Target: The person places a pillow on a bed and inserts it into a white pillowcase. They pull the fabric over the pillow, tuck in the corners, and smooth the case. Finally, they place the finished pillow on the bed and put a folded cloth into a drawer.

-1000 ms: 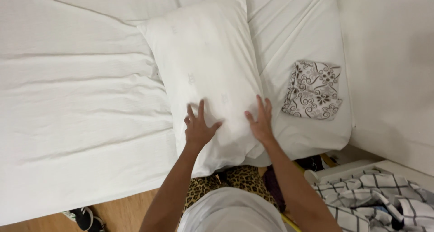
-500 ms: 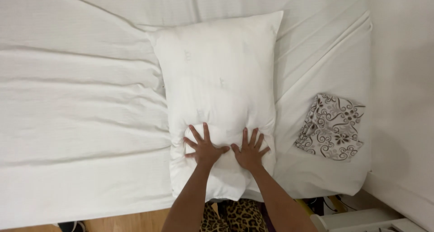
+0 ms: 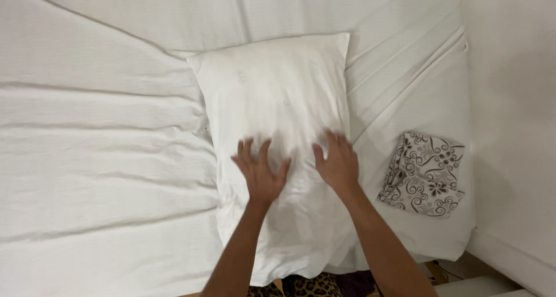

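Observation:
A white pillow (image 3: 278, 100) lies lengthwise on a bed with a white sheet (image 3: 98, 146). My left hand (image 3: 260, 172) rests flat on the pillow's lower middle, fingers spread. My right hand (image 3: 337, 165) lies flat beside it, a little to the right, near the pillow's right edge, fingers apart. Neither hand grips anything. Both forearms reach in from the bottom of the view.
A folded cloth with a dark floral pattern (image 3: 424, 174) lies on the sheet to the right of the pillow. A white wall (image 3: 515, 100) runs along the bed's right side. Leopard-print fabric (image 3: 301, 285) shows at the bottom edge.
Both hands have slid up the pillow and moved apart from each other. The view has shifted so the pillow sits more central.

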